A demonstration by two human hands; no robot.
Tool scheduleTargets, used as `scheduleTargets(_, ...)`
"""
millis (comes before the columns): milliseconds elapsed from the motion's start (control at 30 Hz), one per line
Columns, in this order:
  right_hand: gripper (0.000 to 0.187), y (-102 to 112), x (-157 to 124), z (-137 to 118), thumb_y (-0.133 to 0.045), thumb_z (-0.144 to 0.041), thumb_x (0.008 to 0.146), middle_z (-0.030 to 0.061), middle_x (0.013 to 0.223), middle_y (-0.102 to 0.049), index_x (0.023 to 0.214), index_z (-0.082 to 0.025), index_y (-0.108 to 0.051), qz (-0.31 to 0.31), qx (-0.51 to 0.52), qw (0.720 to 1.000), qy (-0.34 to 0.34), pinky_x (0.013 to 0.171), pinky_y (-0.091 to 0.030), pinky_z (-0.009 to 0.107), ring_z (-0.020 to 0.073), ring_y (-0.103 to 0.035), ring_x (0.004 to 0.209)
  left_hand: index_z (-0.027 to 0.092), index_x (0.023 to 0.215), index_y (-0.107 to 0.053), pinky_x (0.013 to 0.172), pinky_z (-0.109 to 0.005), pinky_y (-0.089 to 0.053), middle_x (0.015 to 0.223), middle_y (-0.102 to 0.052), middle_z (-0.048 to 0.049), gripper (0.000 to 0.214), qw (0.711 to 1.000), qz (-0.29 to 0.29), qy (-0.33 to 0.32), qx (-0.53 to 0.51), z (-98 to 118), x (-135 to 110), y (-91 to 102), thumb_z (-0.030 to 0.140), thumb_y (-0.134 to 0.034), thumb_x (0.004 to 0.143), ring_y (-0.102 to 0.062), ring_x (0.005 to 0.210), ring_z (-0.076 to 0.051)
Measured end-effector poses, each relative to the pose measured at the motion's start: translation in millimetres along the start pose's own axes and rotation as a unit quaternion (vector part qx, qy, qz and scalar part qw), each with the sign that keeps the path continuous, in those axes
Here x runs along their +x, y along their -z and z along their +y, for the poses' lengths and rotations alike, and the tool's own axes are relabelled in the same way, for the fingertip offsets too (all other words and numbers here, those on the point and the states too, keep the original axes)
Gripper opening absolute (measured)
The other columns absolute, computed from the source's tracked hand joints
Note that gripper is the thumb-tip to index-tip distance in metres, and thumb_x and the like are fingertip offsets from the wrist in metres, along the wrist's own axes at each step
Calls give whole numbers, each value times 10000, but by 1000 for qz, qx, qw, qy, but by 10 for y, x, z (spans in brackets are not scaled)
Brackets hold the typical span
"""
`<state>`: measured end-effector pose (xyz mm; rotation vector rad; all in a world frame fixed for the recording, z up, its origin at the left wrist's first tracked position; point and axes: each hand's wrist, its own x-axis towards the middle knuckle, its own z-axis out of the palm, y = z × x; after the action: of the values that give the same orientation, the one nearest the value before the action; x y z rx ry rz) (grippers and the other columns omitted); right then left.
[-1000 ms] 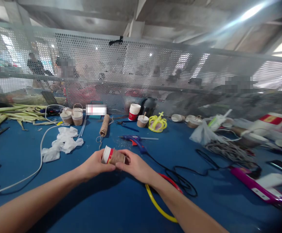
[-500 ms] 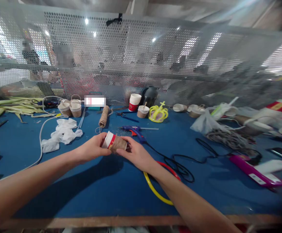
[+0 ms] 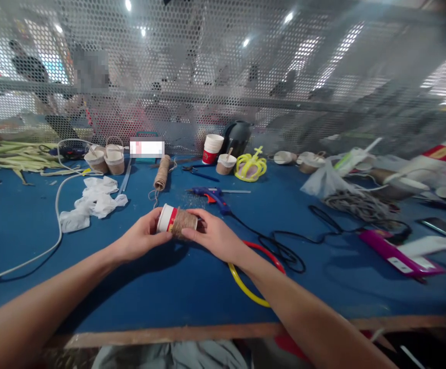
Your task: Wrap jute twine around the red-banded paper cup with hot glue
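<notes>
Between my hands lies a paper cup (image 3: 184, 223) on its side, white and red near the rim, its lower part wound with brown twine. My left hand (image 3: 144, 234) grips the rim end, thumb along the near side. Around the twine-wrapped base end closes my right hand (image 3: 216, 234), its thumb pressed on the twine. Just beyond the cup stands a roll of twine (image 3: 162, 173), a loose strand trailing from it toward my left hand. A blue hot glue gun (image 3: 212, 197) rests to the right of the roll, with its black cord running right.
Twine-wrapped cups (image 3: 114, 160), stacked paper cups (image 3: 212, 148), pliers (image 3: 202, 173) and a yellow crown-like frame (image 3: 250, 166) line the back. Crumpled white material (image 3: 96, 199) lies left. A red-and-yellow ring (image 3: 246, 289) sits under my right forearm. Plastic bags (image 3: 325, 185) and a purple packet (image 3: 400, 256) occupy the right.
My view has tilted downward, so the table appears higher and its front edge shows more. Both hands still hold the cup, which sits slightly farther left and is turned a little.
</notes>
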<state>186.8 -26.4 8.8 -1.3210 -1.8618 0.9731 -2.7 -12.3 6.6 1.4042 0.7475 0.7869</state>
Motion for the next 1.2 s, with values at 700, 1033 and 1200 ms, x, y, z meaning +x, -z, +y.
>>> scheduleTargets(700,515,-2,-72,-113,-622,-379,699,123,1146,-523,1137,-156,-467,14,-46,995,85,909,-374,388,227,-496,1054,120,1019,-494,715,-275,-446,864,-599,-46,433,994,31,-26,101,-24,-59,-44,291,-668,661,-548,739,-149)
scheduleTargets(1033,471,11,-50,-121,-399,-530,811,78,1051,-607,1043,-163,-581,-91,280,953,-65,885,-375,335,175,-537,995,119,889,-550,666,-227,-446,816,-611,-31,232,970,-101,-69,209,32,-184,-134,263,-605,715,-537,700,-131)
scheduleTargets(1200,371,1,-24,-97,-481,-466,800,73,1032,-604,988,-172,-607,-72,362,927,-63,865,-375,302,155,-530,981,101,890,-552,636,-220,-443,783,-592,-27,268,975,-111,-39,189,18,-184,-132,310,-592,726,-511,671,-120)
